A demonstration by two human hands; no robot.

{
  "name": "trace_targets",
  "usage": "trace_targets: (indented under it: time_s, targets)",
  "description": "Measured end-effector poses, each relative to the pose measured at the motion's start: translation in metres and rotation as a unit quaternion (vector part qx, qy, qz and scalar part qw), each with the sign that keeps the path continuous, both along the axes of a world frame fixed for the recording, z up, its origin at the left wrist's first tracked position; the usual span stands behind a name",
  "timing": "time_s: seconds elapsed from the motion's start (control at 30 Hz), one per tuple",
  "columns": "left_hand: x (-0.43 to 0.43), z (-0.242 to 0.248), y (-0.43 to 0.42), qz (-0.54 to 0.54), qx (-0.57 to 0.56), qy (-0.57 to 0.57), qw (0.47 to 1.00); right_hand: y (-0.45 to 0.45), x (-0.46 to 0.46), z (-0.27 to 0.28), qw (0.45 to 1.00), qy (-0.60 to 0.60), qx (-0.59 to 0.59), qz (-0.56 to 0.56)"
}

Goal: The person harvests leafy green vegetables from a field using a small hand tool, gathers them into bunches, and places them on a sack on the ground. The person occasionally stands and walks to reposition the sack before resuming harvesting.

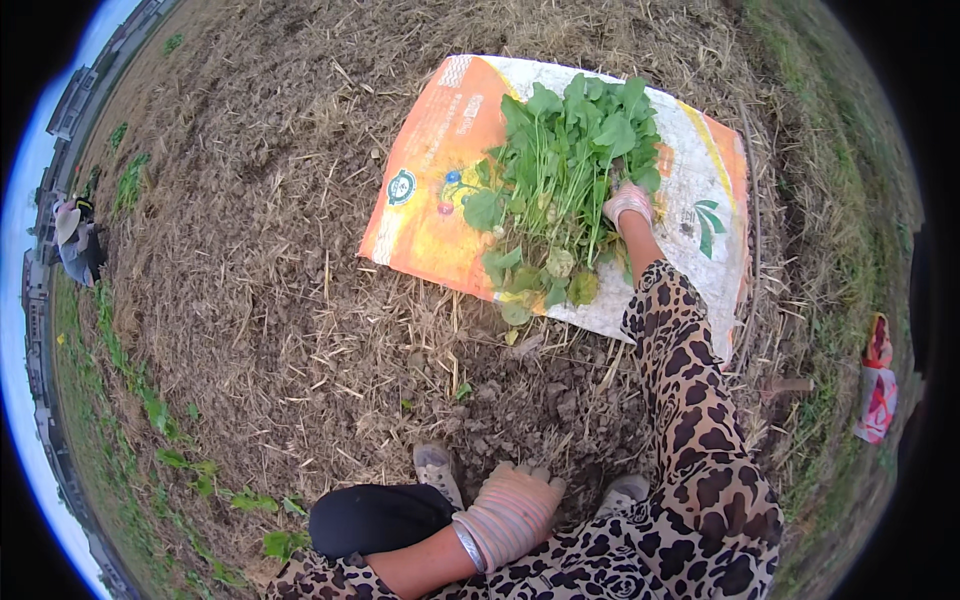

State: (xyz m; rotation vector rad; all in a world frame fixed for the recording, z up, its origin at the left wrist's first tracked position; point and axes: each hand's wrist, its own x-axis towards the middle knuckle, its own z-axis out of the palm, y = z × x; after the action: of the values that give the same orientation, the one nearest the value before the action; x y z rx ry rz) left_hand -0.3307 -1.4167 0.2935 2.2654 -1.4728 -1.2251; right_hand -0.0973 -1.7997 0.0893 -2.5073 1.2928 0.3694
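Note:
A heap of leafy green seedlings (559, 157) lies on a flattened orange-and-white woven sack (435, 232). Their stems point towards me, and some leaves at the near side are yellowing. My right hand (628, 204), in a striped knit glove, reaches into the right side of the heap. Leaves hide its fingertips, and something dark beside them is too small to make out. Low before my body, over the bare soil between my shoes, is my left hand (514, 517), gloved alike. Its back faces up and its fingers point away and down; its palm is hidden.
Crumbly soil strewn with straw (315, 315) surrounds the sack. A short wooden stick or handle (787, 385) and a red-and-white bag (876, 397) lie to the right by the grass. Far left, a person in a hat (75, 236) crouches near green plants (131, 182).

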Motion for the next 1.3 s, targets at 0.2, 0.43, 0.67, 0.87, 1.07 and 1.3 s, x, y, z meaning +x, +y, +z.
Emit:
trace_targets:
  time_s: [0.2, 0.43, 0.67, 0.87, 1.07, 1.3]
  targets:
    - [0.0, 0.003, -0.002, -0.008, -0.004, 0.001, 1.0, -0.058, -0.034, -0.032, 0.867, -0.264, 0.381, -0.182]
    - [-0.001, 0.009, 0.0, -0.018, -0.01, 0.0, 1.0, -0.107, -0.082, -0.045, 0.96, -0.228, -0.044, -0.156]
    - [0.002, 0.012, -0.01, -0.036, -0.009, -0.014, 0.999, 0.008, -0.109, -0.02, 0.906, -0.368, 0.171, -0.12]
    - [0.004, 0.01, -0.013, -0.016, -0.011, -0.028, 0.999, 0.084, -0.092, -0.007, 0.994, -0.094, 0.041, 0.038]
    - [0.006, 0.006, -0.006, -0.017, -0.014, -0.02, 1.0, 0.097, -0.079, 0.014, 0.966, -0.191, -0.035, 0.171]
    - [0.011, 0.008, -0.007, -0.018, -0.022, -0.007, 1.0, 0.039, -0.057, 0.025, 0.962, -0.252, -0.035, 0.097]
